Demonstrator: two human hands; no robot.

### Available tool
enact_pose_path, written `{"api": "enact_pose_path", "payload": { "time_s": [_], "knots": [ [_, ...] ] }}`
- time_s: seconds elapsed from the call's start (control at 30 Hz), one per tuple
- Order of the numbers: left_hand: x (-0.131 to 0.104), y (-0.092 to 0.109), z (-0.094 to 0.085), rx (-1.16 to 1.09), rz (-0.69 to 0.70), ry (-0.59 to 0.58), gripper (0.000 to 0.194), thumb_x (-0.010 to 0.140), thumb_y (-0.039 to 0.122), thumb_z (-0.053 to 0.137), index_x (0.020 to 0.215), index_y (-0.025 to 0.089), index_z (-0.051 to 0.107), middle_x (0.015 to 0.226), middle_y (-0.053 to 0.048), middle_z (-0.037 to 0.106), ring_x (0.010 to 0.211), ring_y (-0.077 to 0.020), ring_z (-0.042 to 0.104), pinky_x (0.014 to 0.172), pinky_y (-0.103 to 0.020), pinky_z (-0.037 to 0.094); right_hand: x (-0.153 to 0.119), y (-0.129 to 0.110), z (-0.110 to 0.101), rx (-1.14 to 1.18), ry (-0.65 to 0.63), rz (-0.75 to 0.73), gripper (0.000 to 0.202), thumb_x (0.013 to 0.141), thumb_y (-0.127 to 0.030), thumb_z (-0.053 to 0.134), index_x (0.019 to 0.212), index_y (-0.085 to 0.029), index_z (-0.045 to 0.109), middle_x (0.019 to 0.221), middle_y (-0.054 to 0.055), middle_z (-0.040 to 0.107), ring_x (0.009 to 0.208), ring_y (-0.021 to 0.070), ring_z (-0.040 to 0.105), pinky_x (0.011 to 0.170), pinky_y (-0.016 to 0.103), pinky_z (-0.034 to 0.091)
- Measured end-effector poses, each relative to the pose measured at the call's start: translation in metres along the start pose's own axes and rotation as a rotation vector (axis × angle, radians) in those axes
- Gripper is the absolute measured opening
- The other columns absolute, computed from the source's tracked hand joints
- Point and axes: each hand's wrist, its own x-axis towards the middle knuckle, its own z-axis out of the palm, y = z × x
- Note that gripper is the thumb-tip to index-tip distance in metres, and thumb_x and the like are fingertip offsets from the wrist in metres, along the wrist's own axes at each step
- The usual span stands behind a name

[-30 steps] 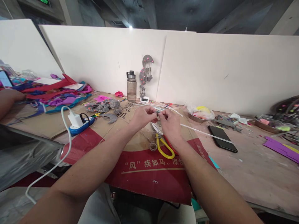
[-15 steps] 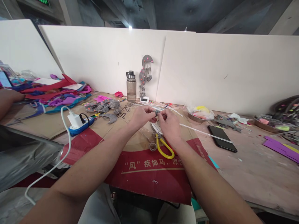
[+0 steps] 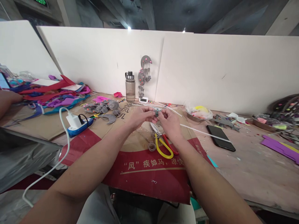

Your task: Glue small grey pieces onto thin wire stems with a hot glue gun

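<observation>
My left hand (image 3: 142,117) and my right hand (image 3: 170,122) meet over the cardboard, fingertips pinched together. Between them is a small grey-green piece (image 3: 157,112); its exact kind is too small to make out. Both hands grip it from opposite sides. Just below lie scissors (image 3: 164,147) with one yellow and one red handle, the blades pointing away from me under the hands. Beside the scissors rests a small coil of grey cord (image 3: 151,146). Left of my hands sit a grey crescent shape (image 3: 108,118) and a ball of grey yarn (image 3: 113,104).
A water bottle (image 3: 130,87) and a small digital clock (image 3: 143,100) stand at the white board. A black phone (image 3: 220,138) lies right under a clear strip. A blue power strip (image 3: 80,127) with a white charger is left. At far left another person's arm (image 3: 10,100) shows.
The small piece shows more between my fingertips, and my right hand has shifted slightly, uncovering more of the red scissor handle. The view has moved a little.
</observation>
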Motion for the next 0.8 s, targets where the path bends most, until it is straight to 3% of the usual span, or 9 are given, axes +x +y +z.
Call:
{"api": "enact_pose_path", "payload": {
  "time_s": [0.1,0.27,0.37,0.47,0.6,0.8],
  "knots": [
    [0.001,0.001,-0.006,-0.053,-0.066,-0.061,0.027,0.072,0.032,0.066,0.084,0.008,0.065,0.073,-0.010,0.069,0.069,-0.0186,0.068,0.067,-0.032,0.055,0.003,0.003,-0.004,0.044,-0.020,0.023,0.019,0.081,-0.034,0.048,0.073,-0.019,0.056,0.062,-0.003,0.053,0.055,0.0110,0.041,0.056,0.024,0.032],
    [0.007,-0.009,-0.016,0.163,-0.017,0.176,0.016,0.071,0.020,0.061,0.083,0.010,0.066,0.076,-0.005,0.066,0.057,-0.0098,0.059,0.054,-0.024,0.049,0.006,0.007,-0.009,0.003,-0.051,0.037,0.021,0.080,-0.036,0.050,0.066,-0.020,0.050,0.054,-0.005,0.044,0.052,0.0103,0.037,0.055,0.024,0.029],
    [0.010,-0.013,-0.018,0.334,0.061,0.253,0.016,0.070,0.015,0.056,0.082,0.012,0.067,0.069,-0.001,0.063,0.047,-0.0054,0.048,0.047,-0.020,0.041,0.006,0.009,-0.009,-0.017,-0.060,0.029,0.021,0.080,-0.036,0.049,0.065,-0.021,0.048,0.053,-0.006,0.043,0.052,0.0103,0.036,0.054,0.024,0.028],
    [0.010,-0.012,-0.018,0.421,0.121,0.207,0.017,0.075,0.024,0.057,0.081,0.014,0.069,0.072,-0.002,0.064,0.053,-0.0071,0.050,0.052,-0.021,0.042,0.006,0.010,-0.009,-0.045,-0.068,-0.001,0.020,0.080,-0.035,0.049,0.067,-0.021,0.049,0.055,-0.005,0.046,0.052,0.0105,0.037,0.055,0.024,0.028],
    [0.007,-0.006,-0.015,0.550,0.165,0.098,0.031,0.080,0.043,0.057,0.073,0.015,0.069,0.069,-0.002,0.062,0.061,-0.0097,0.052,0.059,-0.023,0.043,0.005,0.012,-0.010,-0.103,-0.082,-0.043,0.018,0.081,-0.033,0.050,0.068,-0.021,0.050,0.058,-0.004,0.049,0.054,0.0110,0.039,0.057,0.025,0.029],
    [0.002,0.001,-0.015,0.689,0.154,0.046,0.031,0.079,0.043,0.058,0.082,0.016,0.073,0.066,-0.001,0.061,0.060,-0.0101,0.051,0.058,-0.022,0.041,0.005,0.014,-0.011,-0.239,-0.106,-0.123,0.014,0.085,-0.030,0.049,0.075,-0.021,0.052,0.065,-0.002,0.053,0.059,0.0132,0.044,0.059,0.025,0.030]
  ]
}}
